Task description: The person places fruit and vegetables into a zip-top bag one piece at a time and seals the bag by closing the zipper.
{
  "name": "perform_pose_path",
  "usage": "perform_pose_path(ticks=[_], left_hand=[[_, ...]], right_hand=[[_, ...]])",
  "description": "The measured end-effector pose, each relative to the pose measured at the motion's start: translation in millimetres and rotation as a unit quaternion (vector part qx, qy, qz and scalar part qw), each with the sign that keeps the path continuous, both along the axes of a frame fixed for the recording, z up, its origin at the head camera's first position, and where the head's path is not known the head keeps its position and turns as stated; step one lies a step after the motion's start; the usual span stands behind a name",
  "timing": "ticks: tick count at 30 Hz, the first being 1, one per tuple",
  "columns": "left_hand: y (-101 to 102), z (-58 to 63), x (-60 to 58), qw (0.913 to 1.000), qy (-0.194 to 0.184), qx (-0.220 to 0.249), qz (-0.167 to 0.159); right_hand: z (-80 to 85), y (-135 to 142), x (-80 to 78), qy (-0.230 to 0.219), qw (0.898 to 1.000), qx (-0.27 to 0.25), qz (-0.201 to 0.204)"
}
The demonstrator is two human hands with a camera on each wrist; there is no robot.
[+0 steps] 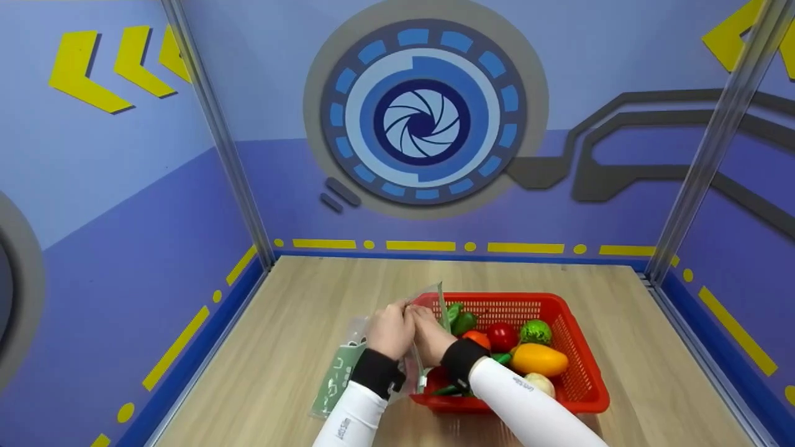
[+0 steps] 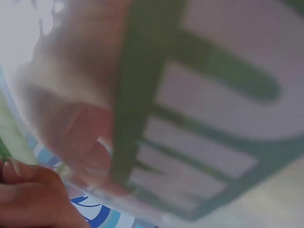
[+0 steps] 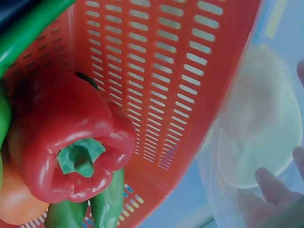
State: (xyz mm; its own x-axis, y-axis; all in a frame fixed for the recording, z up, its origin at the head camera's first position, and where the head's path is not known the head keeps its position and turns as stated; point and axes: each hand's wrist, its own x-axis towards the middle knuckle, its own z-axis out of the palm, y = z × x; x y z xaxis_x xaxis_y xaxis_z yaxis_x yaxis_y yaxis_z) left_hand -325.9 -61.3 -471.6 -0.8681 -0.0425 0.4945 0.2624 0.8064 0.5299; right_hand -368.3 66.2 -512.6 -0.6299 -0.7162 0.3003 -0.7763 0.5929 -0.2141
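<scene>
Here the left hand [image 1: 390, 329] is gripping a clear, green-printed bag [image 1: 335, 380], whose printed part is lying to that hand's left, its edge rising beside the right hand [image 1: 433, 335]; whether that one is pinching, I cannot tell. Rightward, a red basket [image 1: 589, 372] is holding vegetables [image 1: 539, 360] before a blue wall [image 1: 267, 81].

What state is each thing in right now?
Left hand: gripping the clear bag.
Right hand: at the bag, grip unclear.
Clear bag: open or closed, can't tell.
Green-printed plastic: beside the left hand; same bag or separate, unclear.
Red basket: upright, loaded.
Red bell pepper: in the basket, stem toward right wrist camera.
Yellow vegetable: lying on its side in the basket.
Round green vegetable: in the basket.
</scene>
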Motion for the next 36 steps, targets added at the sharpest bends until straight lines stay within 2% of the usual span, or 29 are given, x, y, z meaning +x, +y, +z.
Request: perform_pose_path(ticks=[5, 9, 13, 16, 24, 27, 33, 36], left_hand=[[-2, -1.6, -0.4, 0.9999, -0.014, 0.003, -0.001], [-2, -3.2, -1.7, 0.9999, -0.015, 0.003, -0.001], [0, -4.1, -2.2, 1.0, -0.007, 0.002, 0.005], [0, -4.0, -1.7, 0.9999, -0.009, 0.003, 0.011], [2, -3.7, -1.8, 1.0, -0.003, -0.001, 0.009], [2, -3.9, -1.7, 0.9999, -0.001, -0.005, 0.01], [3, -3.1, -2.0, 0.9998, -0.014, -0.009, 0.012], [4, -3.6, -1.9, 0.9998, -0.017, -0.008, 0.009]], right_hand=[[-1.3, 3, 1.1, -0.063, 0.997, -0.044, -0.011], [-0.9, 4, 2.5, -0.12, 0.989, -0.074, -0.035], [0.5, 5, 3.4, -0.153, 0.982, -0.092, -0.054], [1.0, 7, 3.2, -0.161, 0.98, -0.099, -0.061], [2.8, 16, 2.9, -0.136, 0.98, -0.135, -0.054], [5.5, 22, 3.1, -0.144, 0.977, -0.149, -0.057], [12.7, 43, 1.4, -0.177, 0.958, -0.22, -0.051], [15.3, 55, -0.9, -0.178, 0.949, -0.251, -0.066]])
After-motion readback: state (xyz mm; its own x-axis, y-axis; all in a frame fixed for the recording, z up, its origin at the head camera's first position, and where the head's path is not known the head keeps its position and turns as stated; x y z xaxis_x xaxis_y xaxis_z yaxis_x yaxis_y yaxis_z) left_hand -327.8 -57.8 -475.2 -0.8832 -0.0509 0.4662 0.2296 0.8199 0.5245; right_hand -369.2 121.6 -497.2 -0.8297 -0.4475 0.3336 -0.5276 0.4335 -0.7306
